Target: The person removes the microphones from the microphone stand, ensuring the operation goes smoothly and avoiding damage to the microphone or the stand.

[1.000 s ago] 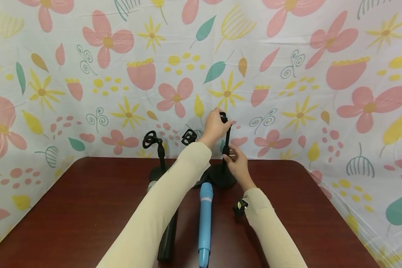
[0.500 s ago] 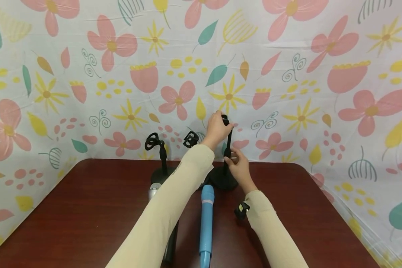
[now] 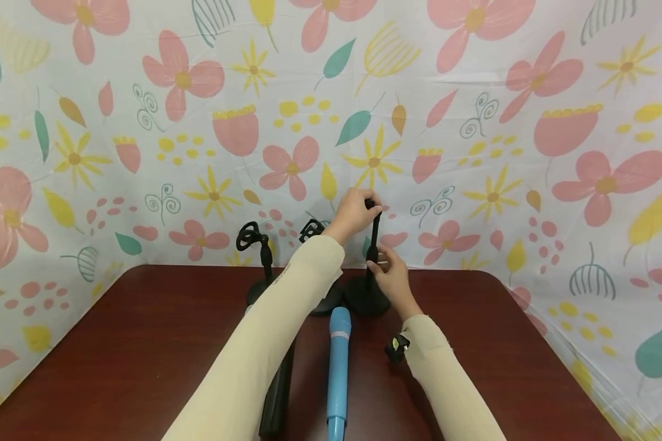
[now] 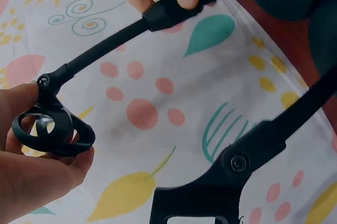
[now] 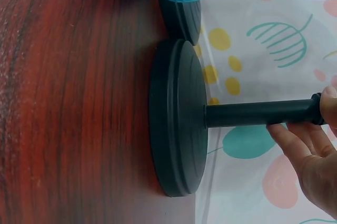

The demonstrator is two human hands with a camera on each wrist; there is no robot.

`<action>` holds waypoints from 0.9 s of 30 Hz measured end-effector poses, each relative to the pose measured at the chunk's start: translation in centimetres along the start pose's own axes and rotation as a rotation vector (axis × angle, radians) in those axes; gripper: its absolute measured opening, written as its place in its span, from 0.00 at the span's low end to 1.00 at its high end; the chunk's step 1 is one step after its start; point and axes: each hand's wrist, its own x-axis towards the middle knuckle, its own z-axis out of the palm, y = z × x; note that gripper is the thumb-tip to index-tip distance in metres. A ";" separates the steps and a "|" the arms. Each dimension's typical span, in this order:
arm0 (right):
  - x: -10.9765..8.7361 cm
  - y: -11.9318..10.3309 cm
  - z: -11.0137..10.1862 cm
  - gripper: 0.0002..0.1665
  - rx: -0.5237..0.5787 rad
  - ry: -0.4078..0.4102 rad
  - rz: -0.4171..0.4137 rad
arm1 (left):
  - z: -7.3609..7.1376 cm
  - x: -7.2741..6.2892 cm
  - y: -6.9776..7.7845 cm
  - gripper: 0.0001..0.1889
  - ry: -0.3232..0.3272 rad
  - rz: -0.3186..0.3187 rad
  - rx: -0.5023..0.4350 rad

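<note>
At the back of the table a black desktop microphone stand (image 3: 366, 297) stands upright on its round base. My left hand (image 3: 353, 214) grips its clip from above, with thumb and fingers around the black ring-shaped clip (image 4: 52, 129) in the left wrist view. Lower down, my right hand (image 3: 393, 278) pinches the collar (image 4: 171, 13) on the stand's pole between thumb and fingers. The right wrist view has the base (image 5: 179, 118) lying flat on the table, with the right hand's fingers along the upper pole.
Two more black stands are to the left, one with a ring clip (image 3: 248, 236), the other with a square-looking clip (image 3: 311, 229). A blue microphone (image 3: 338, 367) lies in front. The left sleeve partly covers a black microphone (image 3: 277, 392). A floral cloth (image 3: 491, 122) hangs behind the table (image 3: 116, 343).
My left hand and the clip have come down slightly toward the collar. The right hand keeps its place on the collar. The head view has tilted up a little.
</note>
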 end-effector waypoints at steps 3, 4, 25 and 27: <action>-0.1 0.1 0.1 0.22 0.003 -0.001 0.001 | 0.0 0.1 -0.3 0.07 -0.023 -0.009 -0.018; -0.1 0.1 0.1 0.22 0.003 0.001 -0.008 | 0.0 0.1 -0.3 0.07 -0.026 -0.013 -0.024; 0.1 -0.4 -0.4 0.22 -0.014 -0.017 -0.020 | -0.9 0.0 -1.0 0.10 -0.099 0.082 0.041; -0.2 -0.2 -0.2 0.22 -0.015 -0.017 -0.020 | -0.8 -0.1 -1.3 0.10 -0.098 0.085 0.039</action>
